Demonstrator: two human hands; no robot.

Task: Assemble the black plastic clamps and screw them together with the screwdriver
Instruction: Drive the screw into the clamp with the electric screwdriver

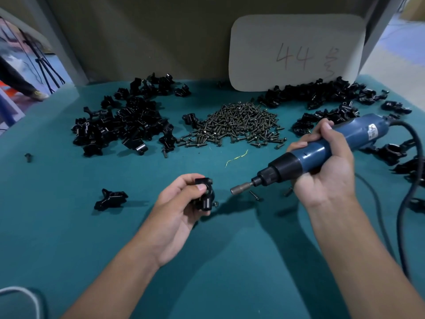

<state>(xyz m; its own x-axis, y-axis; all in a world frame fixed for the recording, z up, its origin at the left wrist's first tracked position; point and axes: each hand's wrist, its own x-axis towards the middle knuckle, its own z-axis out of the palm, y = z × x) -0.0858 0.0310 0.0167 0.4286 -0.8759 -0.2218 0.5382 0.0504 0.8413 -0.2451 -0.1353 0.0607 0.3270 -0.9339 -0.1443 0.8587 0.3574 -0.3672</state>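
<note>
Lining up now: left hand [181,203] pinches the clamp [204,195] above the tabletop [69,226]; right hand [326,166] grips the screwdriver [310,155], tip aimed toward 8 o'clock, just beside the clamp's 3 o'clock side.

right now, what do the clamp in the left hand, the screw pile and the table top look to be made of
Clamp: black plastic by the look, glossy, with highlights on its edges.
Screw pile: metal, dull bronze-grey, glinting heads.
Table top: probably a teal mat or cloth, matte, no reflections.
</note>
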